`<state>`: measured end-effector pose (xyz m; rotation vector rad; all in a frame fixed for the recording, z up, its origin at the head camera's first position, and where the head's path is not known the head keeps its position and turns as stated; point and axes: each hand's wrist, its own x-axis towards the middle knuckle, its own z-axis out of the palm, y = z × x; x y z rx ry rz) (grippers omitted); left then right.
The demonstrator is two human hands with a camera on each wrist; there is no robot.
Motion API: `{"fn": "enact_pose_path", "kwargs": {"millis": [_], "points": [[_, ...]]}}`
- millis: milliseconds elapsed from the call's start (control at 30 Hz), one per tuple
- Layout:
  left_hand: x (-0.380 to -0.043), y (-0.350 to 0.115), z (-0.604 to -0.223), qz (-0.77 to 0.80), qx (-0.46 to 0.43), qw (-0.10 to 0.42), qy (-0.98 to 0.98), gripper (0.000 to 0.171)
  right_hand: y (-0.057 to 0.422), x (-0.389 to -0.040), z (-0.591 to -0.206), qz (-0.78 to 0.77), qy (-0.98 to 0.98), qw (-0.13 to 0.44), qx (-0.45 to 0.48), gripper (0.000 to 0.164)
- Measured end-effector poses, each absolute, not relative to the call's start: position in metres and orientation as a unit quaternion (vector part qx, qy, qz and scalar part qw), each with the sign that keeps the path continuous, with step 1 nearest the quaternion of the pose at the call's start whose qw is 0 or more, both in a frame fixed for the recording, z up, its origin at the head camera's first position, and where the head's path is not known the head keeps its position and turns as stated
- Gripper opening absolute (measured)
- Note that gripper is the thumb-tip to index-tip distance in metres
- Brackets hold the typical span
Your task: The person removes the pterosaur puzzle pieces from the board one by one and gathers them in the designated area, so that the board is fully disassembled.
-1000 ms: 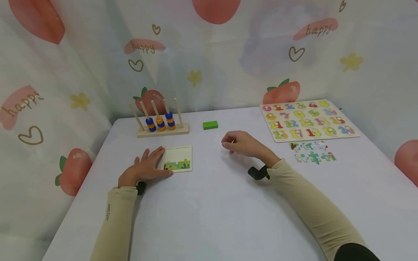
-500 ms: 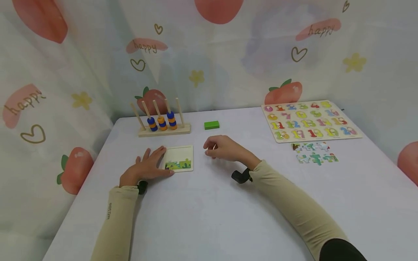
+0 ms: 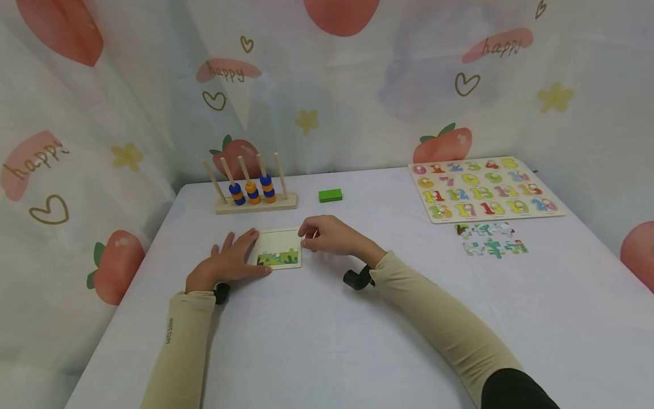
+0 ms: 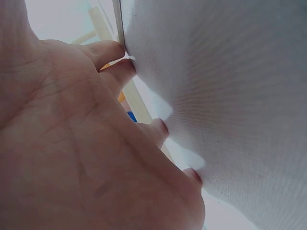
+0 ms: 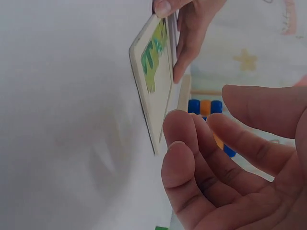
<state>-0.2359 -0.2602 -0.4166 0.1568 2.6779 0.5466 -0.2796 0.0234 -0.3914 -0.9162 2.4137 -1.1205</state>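
Observation:
A small shallow puzzle tray point(image 3: 276, 236) lies left of centre in the head view, with a strip of green puzzle pieces point(image 3: 286, 257) along its near side. My left hand point(image 3: 225, 266) rests at the tray's left edge, fingers spread and thumb along the near corner; the left wrist view shows mostly its palm point(image 4: 81, 143). My right hand point(image 3: 329, 234) hovers beside the tray's right edge with loosely bent fingers. In the right wrist view, its thumb point(image 5: 264, 112) stands apart from the bent fingers point(image 5: 180, 165); no thing shows between them.
Several loose puzzle pieces point(image 3: 493, 247) lie at the right, below a number board point(image 3: 485, 190). Behind the tray stands a wooden peg abacus point(image 3: 255, 207) with blue and orange rings. A green block point(image 3: 330, 195) lies to its right. A printed cloth point(image 3: 347, 102) hangs behind the table.
My right hand has moved left across the table to the tray's right edge. The left hand and the tray have stayed in place.

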Motion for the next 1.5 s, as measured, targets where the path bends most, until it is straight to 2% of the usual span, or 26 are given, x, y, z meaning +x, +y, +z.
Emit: {"fn": "enact_pose_path", "kwargs": {"millis": [700,1067,1300,1500], "points": [[-0.236,-0.266,-0.416,0.206,0.058,0.211,0.954,0.116,-0.037,-0.276,-0.404,-0.385,0.823,0.155,-0.388,0.021],[-0.237,-0.266,-0.417,0.208,0.062,0.203,0.955,0.115,-0.059,-0.283,-0.409,-0.333,0.844,0.157,-0.389,0.024],[-0.238,-0.265,-0.418,0.206,0.066,0.199,0.956,0.114,-0.070,-0.288,-0.403,-0.279,0.863,0.181,-0.380,0.028],[-0.236,-0.266,-0.417,0.215,0.070,0.198,0.954,0.113,-0.074,-0.291,-0.400,-0.264,0.865,0.200,-0.377,0.026]]}}
